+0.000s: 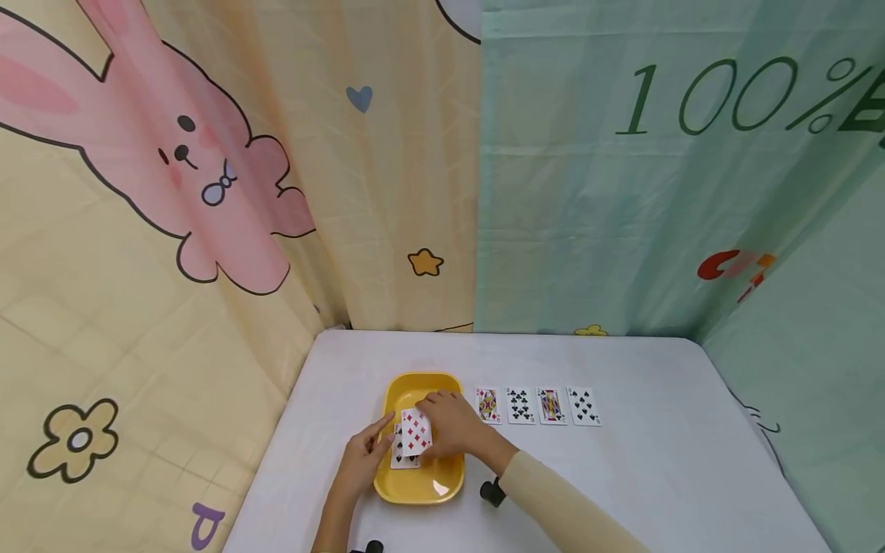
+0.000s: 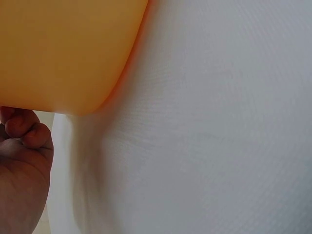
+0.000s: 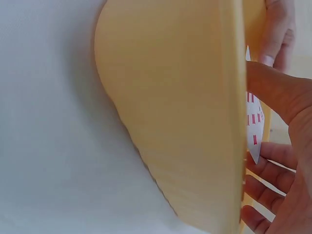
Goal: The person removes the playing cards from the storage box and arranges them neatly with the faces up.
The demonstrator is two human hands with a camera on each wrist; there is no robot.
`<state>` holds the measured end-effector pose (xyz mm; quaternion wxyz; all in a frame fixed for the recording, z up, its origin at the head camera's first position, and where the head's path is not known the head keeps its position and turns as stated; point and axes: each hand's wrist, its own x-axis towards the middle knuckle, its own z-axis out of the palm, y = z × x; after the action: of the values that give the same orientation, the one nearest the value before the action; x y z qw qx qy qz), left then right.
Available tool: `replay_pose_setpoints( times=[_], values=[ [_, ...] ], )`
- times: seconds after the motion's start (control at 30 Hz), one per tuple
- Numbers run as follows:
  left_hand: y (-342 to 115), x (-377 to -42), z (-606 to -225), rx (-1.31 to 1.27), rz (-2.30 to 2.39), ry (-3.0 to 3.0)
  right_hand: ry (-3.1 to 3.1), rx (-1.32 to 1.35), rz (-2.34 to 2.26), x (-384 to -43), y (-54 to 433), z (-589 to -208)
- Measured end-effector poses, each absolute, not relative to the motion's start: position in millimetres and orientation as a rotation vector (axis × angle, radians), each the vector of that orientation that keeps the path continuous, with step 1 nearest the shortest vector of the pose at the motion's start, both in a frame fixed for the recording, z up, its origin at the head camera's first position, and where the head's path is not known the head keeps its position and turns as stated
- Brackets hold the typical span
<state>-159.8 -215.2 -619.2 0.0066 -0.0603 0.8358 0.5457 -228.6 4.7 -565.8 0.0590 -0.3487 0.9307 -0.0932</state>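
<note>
The yellow, glossy plastic tray (image 1: 415, 493), rectangular with rounded corners, stands on the white-covered counter (image 1: 664, 461), between the left grip (image 1: 361, 461) and the right grip (image 1: 448, 424). Contents: two white paper playing cards, overlapping. The upper one, the red diamond-pip card (image 1: 416, 434), is located within the right grip, above the tray floor. The right grip, a bare hand, pinches this card between thumb and fingers at its edges. The lower one, the black-pip card (image 1: 404, 463), is partly covered by the diamond-pip card and sits just beside the left thumb; contact with that thumb cannot be confirmed. The left grip, also bare, is positioned at the near-side tray wall, some fingers curled at the rim; whether it pinches the wall or a card cannot be told.

Outside the tray, to the right of the right grip, four playing cards lie face up in one spaced row: red-cornered face card (image 1: 487, 405), black club card (image 1: 522, 405), second face card (image 1: 551, 405), black spade card (image 1: 585, 405).
</note>
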Motion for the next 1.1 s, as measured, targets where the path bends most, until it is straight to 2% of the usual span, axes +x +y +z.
replay_pose_setpoints(
  times=[0.5,1.1],
  values=[
    [-215,-160,-620,-0.163,1.718,2.630,2.838,-0.988,-0.407,-247,57,-534],
    [-214,-161,-615,-0.209,1.675,2.602,2.977,-0.741,-0.425,-269,177,-524]
  ],
)
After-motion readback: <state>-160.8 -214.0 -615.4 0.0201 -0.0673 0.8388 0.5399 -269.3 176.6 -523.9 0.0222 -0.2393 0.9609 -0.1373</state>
